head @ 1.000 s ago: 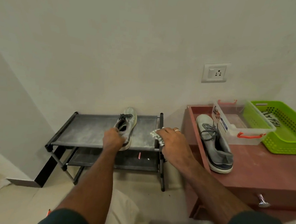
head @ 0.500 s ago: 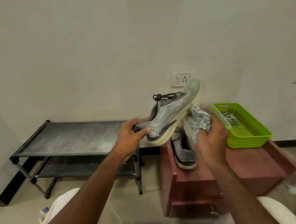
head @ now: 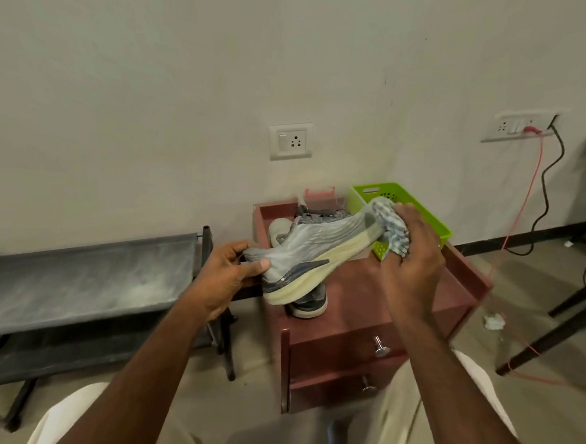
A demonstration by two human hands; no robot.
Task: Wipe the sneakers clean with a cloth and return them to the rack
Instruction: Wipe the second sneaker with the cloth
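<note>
White wall (head: pixel 156 76) across the whole upper frame, single socket (head: pixel 290 141) at centre, switch plate (head: pixel 520 127) at upper right with red and black cords hanging down to the floor. Black two-shelf rack (head: pixel 75 277) at lower left, top shelf dusty, no shoe on it. Reddish-brown cabinet (head: pixel 364 329) at centre, two drawer knobs on its front. Green basket (head: pixel 432 223) at the cabinet's back right, clear box with red clasp (head: pixel 320 196) behind the shoes. Dark chair leg (head: pixel 552 333) at right edge. Grey sneaker (head: pixel 317 254) held in the air above the cabinet top, side-on, heel lower left, toe upper right. Second sneaker (head: pixel 305 303) lying on the cabinet underneath, mostly hidden. Left hand (head: pixel 226 279) gripping the heel, thumb on the side, fingers curled round the back. Right hand (head: pixel 416 260) closed round a bunched checked cloth (head: pixel 392 231), cloth pressed against the toe. Crumpled white scrap (head: pixel 494 321) on the floor at right.
</note>
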